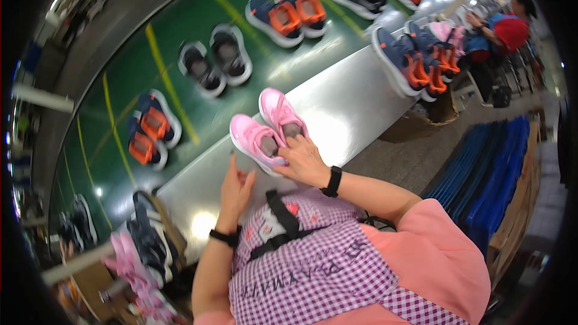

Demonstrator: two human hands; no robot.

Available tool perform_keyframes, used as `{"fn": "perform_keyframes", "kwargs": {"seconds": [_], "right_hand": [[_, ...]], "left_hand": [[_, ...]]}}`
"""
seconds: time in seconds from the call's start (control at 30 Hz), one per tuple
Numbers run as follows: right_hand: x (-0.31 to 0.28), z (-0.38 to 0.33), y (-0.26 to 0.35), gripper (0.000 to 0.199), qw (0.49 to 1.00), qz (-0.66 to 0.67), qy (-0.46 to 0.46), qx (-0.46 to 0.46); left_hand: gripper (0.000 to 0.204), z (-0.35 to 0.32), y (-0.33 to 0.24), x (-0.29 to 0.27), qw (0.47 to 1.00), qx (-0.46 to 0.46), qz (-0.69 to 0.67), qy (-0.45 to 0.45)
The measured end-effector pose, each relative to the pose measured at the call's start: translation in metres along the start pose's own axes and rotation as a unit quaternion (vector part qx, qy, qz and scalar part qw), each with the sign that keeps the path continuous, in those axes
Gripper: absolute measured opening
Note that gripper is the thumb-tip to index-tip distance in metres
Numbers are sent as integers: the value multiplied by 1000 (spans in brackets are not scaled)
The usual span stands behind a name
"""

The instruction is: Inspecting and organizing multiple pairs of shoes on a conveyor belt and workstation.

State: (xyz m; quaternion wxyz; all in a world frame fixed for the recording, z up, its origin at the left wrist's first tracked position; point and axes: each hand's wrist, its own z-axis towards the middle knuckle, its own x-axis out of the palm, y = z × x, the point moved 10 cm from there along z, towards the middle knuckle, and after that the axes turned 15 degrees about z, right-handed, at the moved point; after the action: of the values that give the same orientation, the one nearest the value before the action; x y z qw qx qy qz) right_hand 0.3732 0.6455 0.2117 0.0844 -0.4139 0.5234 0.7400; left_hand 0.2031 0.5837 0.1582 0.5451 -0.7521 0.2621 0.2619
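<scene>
A pair of pink sneakers, the left shoe (pixel 245 132) and the right shoe (pixel 278 108), sits side by side over the metal ledge in front of me, toes pointing away. Greyish stuffing shows in both openings. My right hand (pixel 306 159) has its fingers closed at the heels of the pair, fingertips at the collars. Nearer the ledge's front edge, my left hand (pixel 236 188) is raised beside the left shoe. Its index finger points forward, the thumb stands apart, and nothing is in it.
Beyond the metal ledge (pixel 355 99) runs a green belt (pixel 198 15) with yellow lines, carrying several pairs of navy-orange and black shoes (pixel 215 57). Navy-orange shoes (pixel 415 63) crowd the ledge's right end. Dark shoes (pixel 150 235) and pink ones stand lower left. A blue rack (pixel 481 174) is right; another person (pixel 506 30) works far right.
</scene>
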Motion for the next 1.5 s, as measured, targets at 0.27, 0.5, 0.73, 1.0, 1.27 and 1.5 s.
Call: {"fn": "perform_keyframes", "kwargs": {"seconds": [0.27,0.5,0.73,1.0,1.27,1.5], "right_hand": [[39,3,37,39,983,-13,66,-173],[26,0,88,19,989,86,14,-123],[124,-10,103,22,976,50,136,-160],[128,14,50,35,946,205,240,67],[139,2,28,36,896,344,248,129],[155,-7,92,28,956,6,270,-114]], "left_hand": [[84,17,15,-2,993,-1,116,-38],[77,-14,51,-28,994,-35,99,-41],[54,-34,98,-17,926,-112,-352,83],[23,-28,90,-23,902,-92,-414,82],[23,-17,83,-24,930,-83,-353,66],[53,-13,77,-21,986,-70,89,123]]}}
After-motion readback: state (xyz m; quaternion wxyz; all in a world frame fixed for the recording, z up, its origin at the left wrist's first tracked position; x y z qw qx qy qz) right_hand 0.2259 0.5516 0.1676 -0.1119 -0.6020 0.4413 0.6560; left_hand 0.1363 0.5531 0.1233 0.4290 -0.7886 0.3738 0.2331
